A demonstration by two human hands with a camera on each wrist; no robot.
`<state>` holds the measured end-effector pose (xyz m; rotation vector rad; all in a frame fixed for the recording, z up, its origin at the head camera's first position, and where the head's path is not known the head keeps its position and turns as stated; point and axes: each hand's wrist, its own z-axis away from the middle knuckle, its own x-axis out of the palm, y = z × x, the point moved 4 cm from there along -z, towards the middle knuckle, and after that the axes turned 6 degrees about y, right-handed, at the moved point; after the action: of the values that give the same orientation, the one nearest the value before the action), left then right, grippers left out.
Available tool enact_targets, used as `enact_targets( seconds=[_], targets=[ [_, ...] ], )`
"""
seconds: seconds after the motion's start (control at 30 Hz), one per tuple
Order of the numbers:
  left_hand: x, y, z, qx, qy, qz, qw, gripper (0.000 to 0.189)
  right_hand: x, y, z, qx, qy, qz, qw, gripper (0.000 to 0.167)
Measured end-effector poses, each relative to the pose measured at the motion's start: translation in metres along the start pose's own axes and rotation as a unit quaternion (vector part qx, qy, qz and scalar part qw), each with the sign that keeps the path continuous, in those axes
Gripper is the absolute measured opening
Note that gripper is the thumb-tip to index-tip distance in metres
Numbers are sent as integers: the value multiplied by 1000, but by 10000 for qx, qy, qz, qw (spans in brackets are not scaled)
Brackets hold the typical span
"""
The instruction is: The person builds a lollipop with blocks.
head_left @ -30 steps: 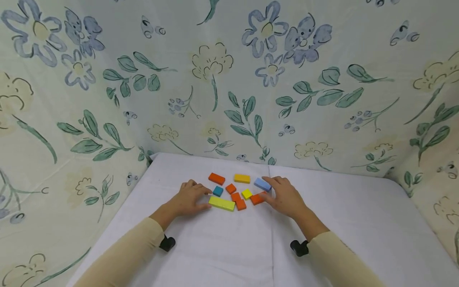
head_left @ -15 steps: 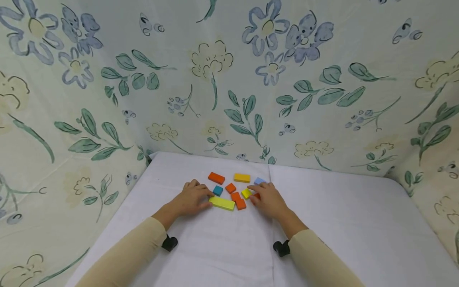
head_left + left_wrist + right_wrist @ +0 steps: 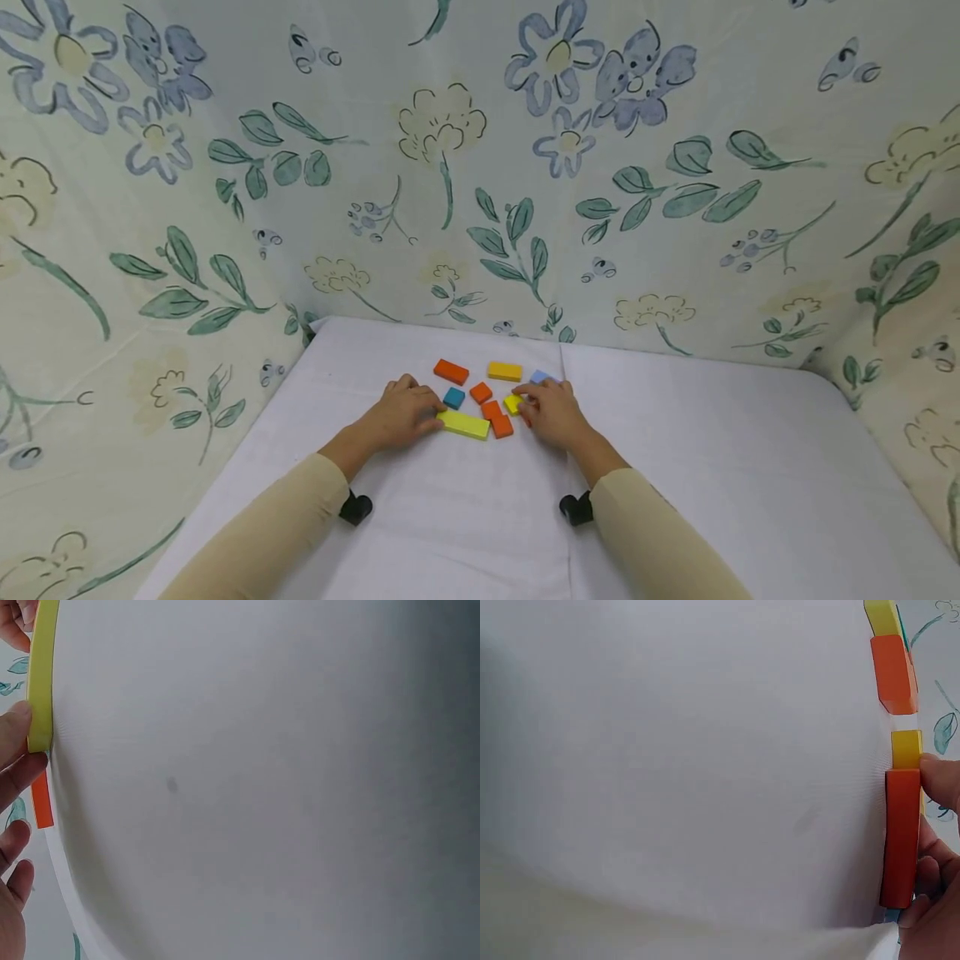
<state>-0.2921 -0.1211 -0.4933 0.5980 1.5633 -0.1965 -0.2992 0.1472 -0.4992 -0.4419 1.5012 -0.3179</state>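
Small blocks, likely wood: should be light, stiff and hard to break. Smooth painted-looking faces might slip a little, and low flat pieces give my fingertips little height, so I'd judge opposite long sides the best place to pinch. The long lime block point(image 3: 462, 426) is best taken near its middle; taken by one end it could swing. The small yellow block point(image 3: 513, 405) needs only thumb and one finger.

Left grip point(image 3: 401, 415): fingers loosely bent, partly apart, tips touching the left end of the lime block, not closed round it. Right grip point(image 3: 557, 414): fingers bent, tips by the yellow block and the red block point(image 3: 902, 836); can't tell whether I'm pinching either or just touching.

Looks: all straight-edged, solid colour. Lime is the longest, lying flat at the near left of the cluster. Yellow is stubby, next to my right fingertips; red is oblong, mostly under that hand from above. Between the hands, an upper orange block point(image 3: 491, 411) and a lower orange block point(image 3: 502, 427) lie end to end, slightly offset. Blue block point(image 3: 453, 397) just behind lime; amber block point(image 3: 505, 372) at the back. All on the white-covered table point(image 3: 465, 517).
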Motion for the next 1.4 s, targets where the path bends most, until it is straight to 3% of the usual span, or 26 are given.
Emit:
enact_targets(
  seconds=[0.43,0.6,0.83,1.03,1.23,1.4],
  targets=[
    [-4,3,4,-47,-215,173,9996,35,-2,1,-3,201,-167,-360,9990,27],
    [-2,9,9,109,-339,274,9990,37,-2,2,-4,207,-163,-411,9988,26],
    [4,21,16,386,-607,492,9962,38,0,3,-4,218,-114,-400,9989,26],
    [9,31,19,307,-940,793,9919,45,1,2,-4,184,-142,-423,9988,26],
    [16,43,20,477,-995,921,9896,49,1,1,-3,176,-118,-395,9990,25],
    [19,58,22,772,-899,753,9901,52,0,2,-3,111,-71,-352,9993,25]
  ],
)
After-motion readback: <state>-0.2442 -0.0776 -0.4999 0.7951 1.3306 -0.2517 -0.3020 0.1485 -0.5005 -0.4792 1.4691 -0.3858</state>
